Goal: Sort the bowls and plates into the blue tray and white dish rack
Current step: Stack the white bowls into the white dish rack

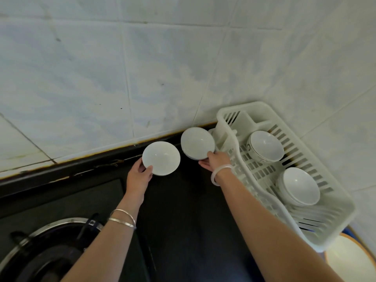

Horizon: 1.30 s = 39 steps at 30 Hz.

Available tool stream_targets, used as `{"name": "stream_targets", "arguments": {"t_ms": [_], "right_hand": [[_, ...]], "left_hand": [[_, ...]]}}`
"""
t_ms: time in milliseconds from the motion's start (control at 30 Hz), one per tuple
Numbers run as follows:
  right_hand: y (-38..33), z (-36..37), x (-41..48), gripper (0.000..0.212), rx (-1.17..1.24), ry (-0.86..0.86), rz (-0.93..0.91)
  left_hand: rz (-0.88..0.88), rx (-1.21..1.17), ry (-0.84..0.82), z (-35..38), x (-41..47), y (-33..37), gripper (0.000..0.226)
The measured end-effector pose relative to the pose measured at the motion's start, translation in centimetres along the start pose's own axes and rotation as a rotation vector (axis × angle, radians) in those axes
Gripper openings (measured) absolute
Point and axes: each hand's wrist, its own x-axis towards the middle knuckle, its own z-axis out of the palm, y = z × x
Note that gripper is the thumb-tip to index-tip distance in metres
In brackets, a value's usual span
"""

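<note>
Two glossy round white bowls (161, 158) (197, 143) beside slotted plastic rack (329, 237)

Held left bowl (161, 158) in left hand (140, 176), above the counter (183, 204), before the wall (101, 78). Held right bowl (197, 143) in right hand (216, 162), just right of the first and just left of the rack (262, 106). Found the rack at right, against the wall, with rear bowl (265, 146) and front bowl (299, 186) inside. Found burner (46, 251) at front left, plate (350, 261) at front right, before the rack.
</note>
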Motion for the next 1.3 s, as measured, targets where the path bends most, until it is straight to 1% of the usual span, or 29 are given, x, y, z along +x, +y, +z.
{"name": "stream_targets", "arguments": {"t_ms": [67,167,233,333,433,467,533,600,667,867,933,967,1000,1067,1167,1233,1300], "right_hand": [[-0.8,-0.1,-1.1,0.009,-0.029,-0.02,-0.062],[-1.6,0.6,-2.6,0.004,-0.108,-0.067,-0.123],[-1.7,1.5,-3.4,0.004,-0.156,-0.103,-0.134],[-1.4,2.9,-3.8,0.016,-0.251,-0.109,-0.163],[-0.8,4.1,-4.1,0.012,-0.385,-0.085,-0.213],[-0.6,4.4,-4.2,0.014,-0.412,-0.077,-0.222],[-0.2,5.0,-4.5,0.019,-0.453,-0.07,-0.229],[0.0,5.5,-4.6,0.021,-0.492,-0.073,-0.233],[0.3,5.7,-4.6,0.02,-0.524,-0.082,-0.23],[0.1,5.5,-4.7,0.019,-0.641,-0.09,-0.227],[-0.3,5.6,-4.7,0.015,-0.677,-0.102,-0.196],[-0.4,5.7,-4.7,0.012,-0.669,-0.115,-0.168],[-0.6,5.7,-4.6,0.018,-0.643,-0.136,-0.129],[-0.8,5.8,-4.4,0.035,-0.539,-0.204,-0.019],[-1.0,5.9,-4.3,0.048,-0.357,-0.309,0.122],[-1.1,5.9,-4.2,0.053,-0.279,-0.334,0.157],[-0.9,5.9,-4.2,0.054,-0.27,-0.335,0.138]], "left_hand": [[0.029,0.005,-0.008,-0.1,-0.1,-0.1,0.054],[0.097,0.045,0.005,-0.1,-0.3,-0.2,0.053],[0.081,0.002,0.024,-0.1,-0.4,-0.2,0.046],[0.046,-0.056,0.043,-0.2,-0.5,0.0,0.036],[0.027,-0.099,0.034,-0.3,-0.6,0.3,0.035],[0.021,-0.113,0.026,-0.4,-0.6,0.3,0.036],[0.016,-0.12,0.015,-0.5,-0.6,0.4,0.036],[0.018,-0.116,0.028,-0.5,-0.6,0.5,0.035],[0.021,-0.106,0.049,-0.5,-0.5,0.5,0.034],[0.005,-0.084,0.033,-0.6,-0.3,0.5,0.037],[-0.012,-0.099,0.039,-0.6,-0.3,0.6,0.038],[-0.019,-0.105,0.038,-0.5,-0.3,0.6,0.038],[-0.028,-0.11,0.037,-0.5,-0.3,0.7,0.038],[-0.05,-0.122,0.032,-0.4,-0.2,0.9,0.039],[-0.089,-0.135,0.006,-0.4,-0.1,1.4,0.039],[-0.103,-0.146,-0.008,-0.5,-0.1,1.7,0.038],[-0.103,-0.148,-0.02,-0.5,-0.3,1.8,0.037]]}}
